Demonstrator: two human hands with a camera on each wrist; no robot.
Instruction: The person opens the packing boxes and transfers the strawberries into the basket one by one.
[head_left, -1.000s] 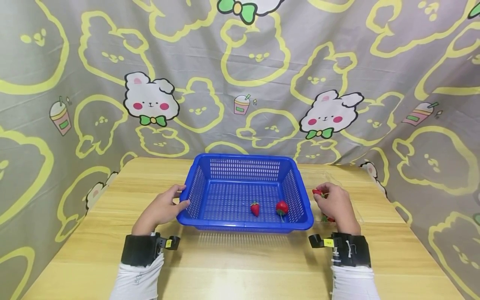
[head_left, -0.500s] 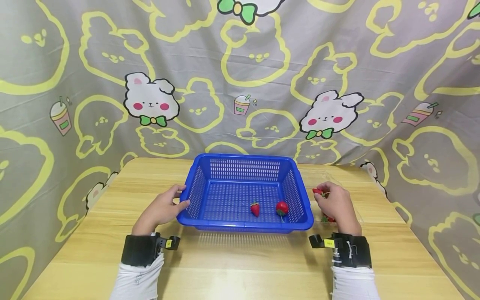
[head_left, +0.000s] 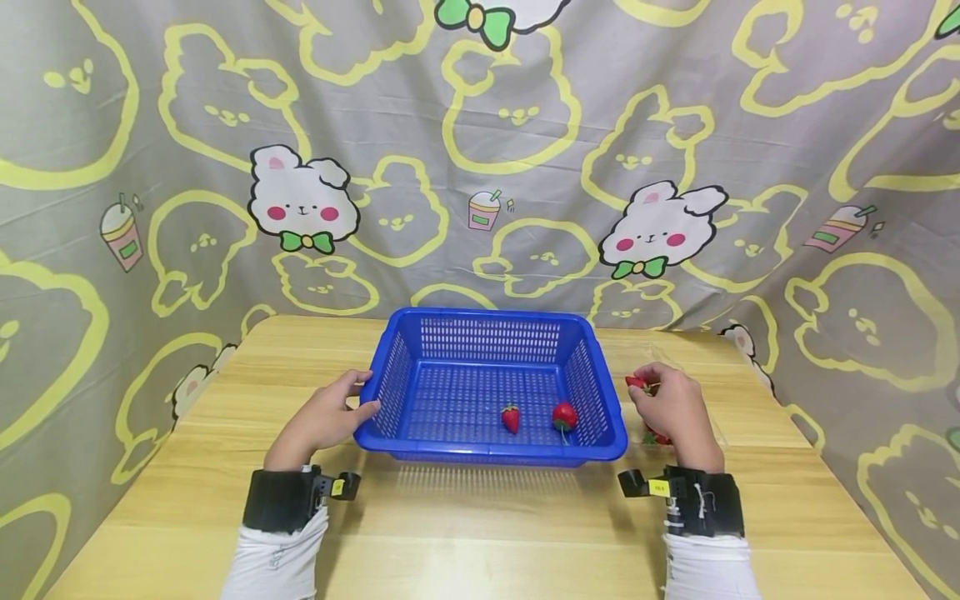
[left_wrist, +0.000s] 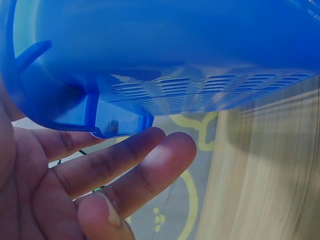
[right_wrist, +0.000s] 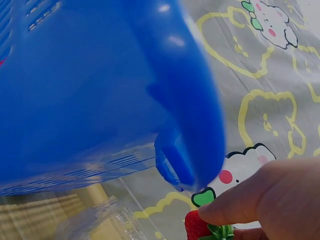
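Observation:
A blue plastic basket point(head_left: 480, 451) with slotted walls stands on the wooden table. Two strawberries lie inside it: a small strawberry point(head_left: 510, 418) and a bigger, rounder strawberry point(head_left: 564, 416). My left hand point(head_left: 330, 412) holds the basket's left rim, thumb over the top; in the left wrist view the other fingers point(left_wrist: 150, 170) extend under the rim. Right of the basket, my right hand point(head_left: 670, 408) pinches a red strawberry point(right_wrist: 196, 226) with green leaves between thumb and fingers. Beneath that hand, more strawberries point(head_left: 657, 437) are partly hidden in a clear container point(right_wrist: 110, 222).
The light wooden table point(head_left: 450, 542) extends in front of the basket and to both sides. A grey curtain point(head_left: 420, 108) with yellow rabbit outlines hangs behind and around the table. Each wrist wears a black band with a small camera.
Almost nothing differs. My right hand has shifted very slightly, still with the strawberry in its fingers; the left hand and basket stay put.

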